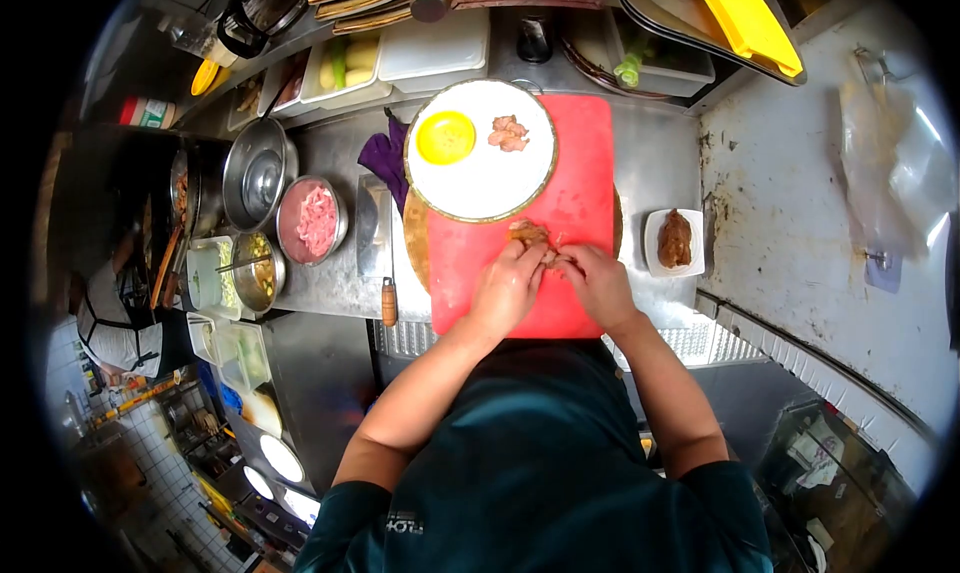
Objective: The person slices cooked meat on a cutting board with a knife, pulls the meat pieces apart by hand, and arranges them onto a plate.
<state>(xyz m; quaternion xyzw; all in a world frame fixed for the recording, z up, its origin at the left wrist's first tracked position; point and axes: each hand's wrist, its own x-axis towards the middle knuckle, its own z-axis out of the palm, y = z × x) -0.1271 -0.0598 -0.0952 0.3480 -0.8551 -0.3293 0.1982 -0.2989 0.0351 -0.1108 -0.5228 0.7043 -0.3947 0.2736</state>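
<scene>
Over the red cutting board (580, 193), my left hand (508, 285) and my right hand (600, 285) meet with fingers pinched together. Between them is a piece of brownish cooked meat (528, 233), partly hidden by the fingers. Just beyond my hands stands a round white plate (480, 188), overlapping the board's top left. On the plate are a small yellow dish (446, 138) and a little pile of pinkish meat pieces (508, 133). To the right, a square white bowl (665, 265) holds a browned piece of meat (675, 238).
A cleaver (375, 228) with a wooden handle lies left of the board, near a purple cloth (384, 156). Metal bowls stand further left, one with sliced pink meat (316, 218). Food containers (432, 48) line the back. Another person (120, 308) is at far left.
</scene>
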